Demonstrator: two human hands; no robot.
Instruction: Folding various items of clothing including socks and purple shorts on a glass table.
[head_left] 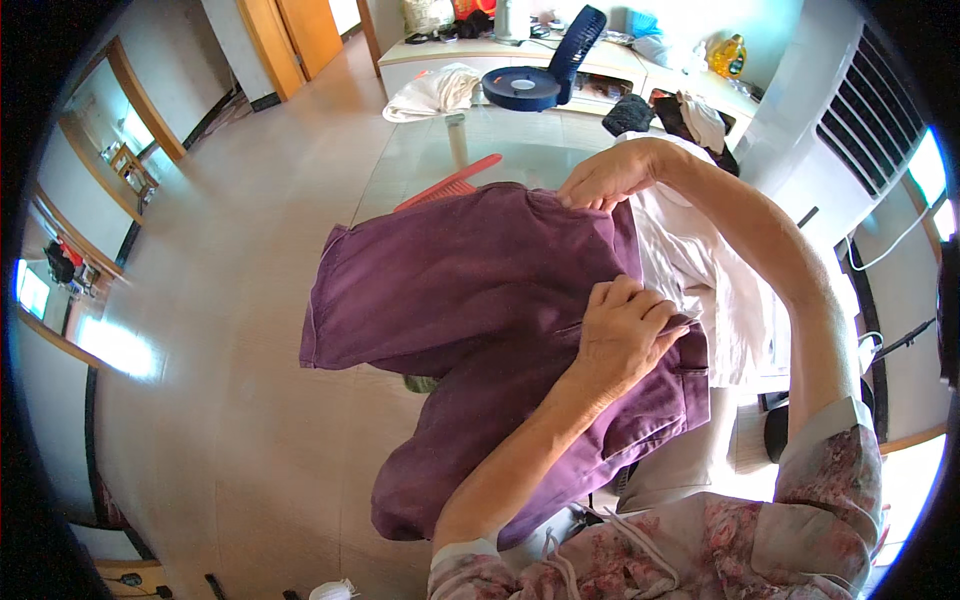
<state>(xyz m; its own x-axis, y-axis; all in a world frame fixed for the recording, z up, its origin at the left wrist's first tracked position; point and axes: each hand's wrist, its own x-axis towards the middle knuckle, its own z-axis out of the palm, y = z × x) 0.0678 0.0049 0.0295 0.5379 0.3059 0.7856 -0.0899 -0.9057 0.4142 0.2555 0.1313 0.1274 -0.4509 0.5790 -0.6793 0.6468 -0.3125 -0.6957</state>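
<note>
A pair of purple shorts (450,270) is spread across the middle, its legs toward the left and its waist end at the right. My left hand (630,325) is closed on the cloth near the waistband, fingers curled over the edge. Farther away, my right hand (610,182) pinches the far corner of the waist, fingertips bent down into the fabric. White cloth (710,270) lies beside the shorts on the right, under my right forearm. Beyond the shorts, a red comb-like plastic piece (455,183) rests on the glass table (390,165), partly covered by the purple fabric.
A dark blue folding fan (540,85) stands toward the back of the table. Cream cloth (432,93) lies near a low white cabinet (620,65) bearing a yellow bottle (728,56). A tall white vented appliance (830,120) stands at the right. Tiled floor (230,350) stretches left.
</note>
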